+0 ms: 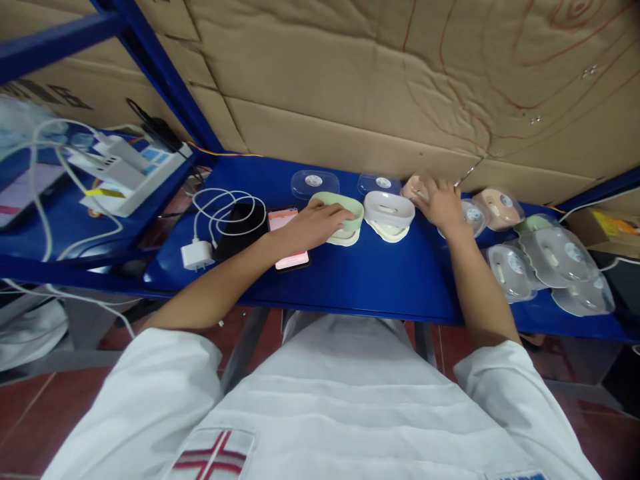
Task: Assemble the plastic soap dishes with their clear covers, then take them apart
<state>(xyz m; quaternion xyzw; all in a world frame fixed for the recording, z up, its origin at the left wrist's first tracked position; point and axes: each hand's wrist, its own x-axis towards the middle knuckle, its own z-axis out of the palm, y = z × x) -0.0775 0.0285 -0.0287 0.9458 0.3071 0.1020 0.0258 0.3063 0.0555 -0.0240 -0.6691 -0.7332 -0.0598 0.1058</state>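
Observation:
My left hand [314,224] rests on the rim of a pale green soap dish [345,215] on the blue table [380,280], fingers curled over its edge. My right hand [440,202] reaches to the back of the table and closes on a pinkish dish [413,187] near the cardboard wall. Between the two hands stands a white soap dish [389,213]. Two clear lids [315,182] lie behind the green and white dishes.
A phone with a lit pink screen [290,248] lies under my left forearm, beside a dark phone [240,230] and a white charger with cable [198,254]. Several clear-lidded dishes [555,263] crowd the table's right end. A white power strip [127,175] sits at left.

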